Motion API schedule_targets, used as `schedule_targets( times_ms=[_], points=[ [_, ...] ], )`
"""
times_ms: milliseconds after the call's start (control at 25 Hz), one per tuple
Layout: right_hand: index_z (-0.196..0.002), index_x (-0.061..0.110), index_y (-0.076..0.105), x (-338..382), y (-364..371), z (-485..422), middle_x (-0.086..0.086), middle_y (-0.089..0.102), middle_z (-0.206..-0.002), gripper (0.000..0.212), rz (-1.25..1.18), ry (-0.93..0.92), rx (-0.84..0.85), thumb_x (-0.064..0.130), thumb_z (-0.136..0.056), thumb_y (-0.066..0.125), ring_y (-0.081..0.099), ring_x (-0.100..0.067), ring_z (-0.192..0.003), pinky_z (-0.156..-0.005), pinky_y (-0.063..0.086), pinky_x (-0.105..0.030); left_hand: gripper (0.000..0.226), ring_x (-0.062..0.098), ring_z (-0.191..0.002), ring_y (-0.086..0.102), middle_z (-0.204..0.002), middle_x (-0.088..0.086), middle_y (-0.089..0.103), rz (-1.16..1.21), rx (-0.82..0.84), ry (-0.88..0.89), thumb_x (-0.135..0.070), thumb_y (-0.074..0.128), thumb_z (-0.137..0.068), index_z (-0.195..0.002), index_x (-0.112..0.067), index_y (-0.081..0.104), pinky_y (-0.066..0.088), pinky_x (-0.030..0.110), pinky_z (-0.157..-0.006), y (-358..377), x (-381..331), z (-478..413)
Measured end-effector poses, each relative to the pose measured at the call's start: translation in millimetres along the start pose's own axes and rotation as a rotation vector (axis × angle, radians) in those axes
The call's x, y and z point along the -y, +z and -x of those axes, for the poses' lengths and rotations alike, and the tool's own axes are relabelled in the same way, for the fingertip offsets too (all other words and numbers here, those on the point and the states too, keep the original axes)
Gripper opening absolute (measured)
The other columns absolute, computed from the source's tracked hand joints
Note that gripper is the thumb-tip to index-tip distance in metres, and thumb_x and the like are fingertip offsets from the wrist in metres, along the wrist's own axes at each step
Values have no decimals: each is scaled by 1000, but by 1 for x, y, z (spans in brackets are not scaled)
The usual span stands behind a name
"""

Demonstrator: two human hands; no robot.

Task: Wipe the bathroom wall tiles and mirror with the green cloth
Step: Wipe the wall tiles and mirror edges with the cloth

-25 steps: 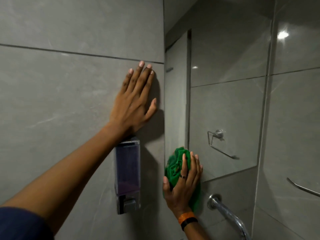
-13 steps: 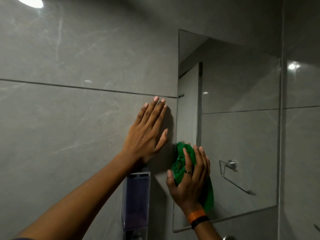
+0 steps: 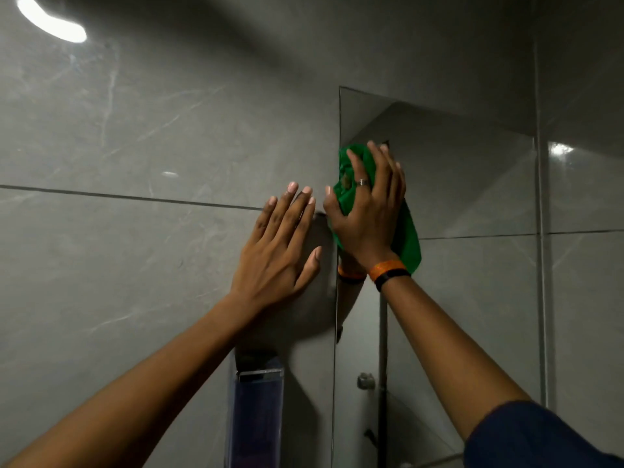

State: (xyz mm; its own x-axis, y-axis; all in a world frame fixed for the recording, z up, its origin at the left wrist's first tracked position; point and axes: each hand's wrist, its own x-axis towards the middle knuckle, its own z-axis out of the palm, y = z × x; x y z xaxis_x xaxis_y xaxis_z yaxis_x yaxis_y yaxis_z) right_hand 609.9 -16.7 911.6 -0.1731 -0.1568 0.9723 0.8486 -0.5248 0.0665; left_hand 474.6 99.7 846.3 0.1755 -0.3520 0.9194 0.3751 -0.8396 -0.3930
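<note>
My right hand (image 3: 368, 214) presses the bunched green cloth (image 3: 410, 238) flat against the mirror (image 3: 472, 204), near its upper left edge. The cloth sticks out above my fingers and below my palm. A ring sits on one finger, and orange and black bands circle that wrist. My left hand (image 3: 280, 251) lies flat with fingers spread on the grey wall tiles (image 3: 135, 265), just left of the mirror's edge, holding nothing. The two hands are almost touching.
A wall-mounted soap dispenser (image 3: 258, 410) with dark liquid hangs below my left hand. The mirror reflects grey tiles and a small metal fitting (image 3: 365, 381). A side wall (image 3: 584, 298) meets the mirror on the right. A ceiling light reflects at upper left.
My right hand has slid the green cloth upward along the mirror's left edge. The view has tilted up, so the dispenser and towel ring sit lower or out of frame. My left hand stays planted.
</note>
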Motion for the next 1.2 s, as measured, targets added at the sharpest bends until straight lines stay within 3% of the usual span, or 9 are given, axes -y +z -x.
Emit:
schedule_targets(
  times_ms=[440, 760, 1040, 1200],
  points=[
    [-139, 18, 60, -4, 24, -131, -20, 52, -145, 57, 12, 1, -32, 49, -92, 55, 48, -37, -134, -113, 39, -49, 76, 34, -157, 16, -168, 22, 27, -52, 1, -44, -49, 28, -103, -159, 3, 29, 12, 46, -129, -1, 23, -39],
    [-137, 16, 59, 6, 26, -213, -19, 49, -138, 51, 8, 89, 155, 43, -94, 52, 45, -40, -128, -107, 35, -47, 76, 34, -160, 12, -171, 21, 21, -168, 73, -61, -50, 21, -105, -161, 1, 21, 6, 45, -131, -47, 87, -88],
    [-118, 9, 67, 92, -3, -183, -25, 59, -124, 36, -36, -69, 77, 25, -87, 57, 56, -45, -115, -93, 43, -51, 73, 34, -161, 11, -170, 23, 21, -296, 109, -82, -44, 26, -106, -161, 4, 21, 8, 47, -132, -122, 134, -86],
    [-121, 13, 67, 147, -18, -139, -22, 60, -123, 38, -120, -40, 145, 25, -86, 58, 57, -43, -111, -90, 43, -50, 73, 34, -161, 11, -171, 23, 20, -340, 169, -121, -44, 26, -107, -161, 4, 19, 8, 46, -132, -157, 148, -61]
  ],
)
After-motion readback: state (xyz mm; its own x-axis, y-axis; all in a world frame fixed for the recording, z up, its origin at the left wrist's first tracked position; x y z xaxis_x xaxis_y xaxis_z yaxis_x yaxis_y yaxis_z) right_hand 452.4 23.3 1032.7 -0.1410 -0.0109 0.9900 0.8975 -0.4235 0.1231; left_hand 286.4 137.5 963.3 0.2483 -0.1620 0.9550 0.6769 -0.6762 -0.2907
